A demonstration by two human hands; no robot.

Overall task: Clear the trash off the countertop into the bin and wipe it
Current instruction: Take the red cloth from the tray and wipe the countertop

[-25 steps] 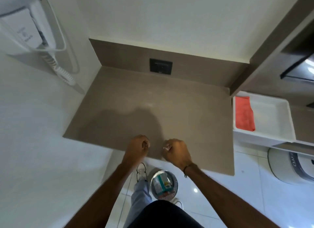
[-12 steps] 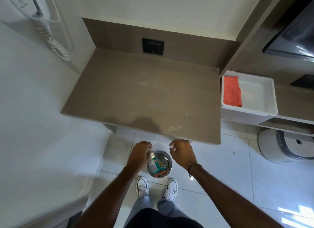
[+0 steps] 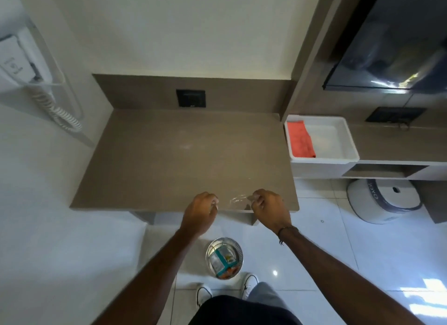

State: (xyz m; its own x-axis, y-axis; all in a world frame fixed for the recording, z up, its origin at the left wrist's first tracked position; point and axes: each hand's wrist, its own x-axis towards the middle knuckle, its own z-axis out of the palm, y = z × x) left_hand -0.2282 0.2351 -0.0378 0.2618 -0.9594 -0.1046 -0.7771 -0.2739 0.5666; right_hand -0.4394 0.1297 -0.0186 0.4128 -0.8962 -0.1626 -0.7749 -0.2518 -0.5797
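Observation:
The brown countertop (image 3: 169, 160) is bare except for a crumpled clear plastic wrapper (image 3: 238, 200) lying at its front edge. My right hand (image 3: 271, 209) is at the wrapper's right end, its curled fingertips pinching the plastic. My left hand (image 3: 199, 213) hovers just left of the wrapper with its fingers curled and nothing visible in them. On the floor below, between my arms, stands a small round metal bin (image 3: 210, 249) holding a teal carton and other scraps. A red cloth (image 3: 301, 139) lies in a white tray (image 3: 348, 140) to the right of the counter.
A wall hair dryer (image 3: 21, 63) with a coiled cord hangs at the left. A black socket plate (image 3: 191, 98) sits in the backsplash. A dark screen (image 3: 391, 41) hangs at the upper right, and a white round appliance (image 3: 384, 200) sits on the floor beneath the shelf. My shoes are beside the bin.
Both hands have risen from over the bin back to the counter's front edge, on either side of the clear wrapper. The view has tilted up and the bin now sits lower in it.

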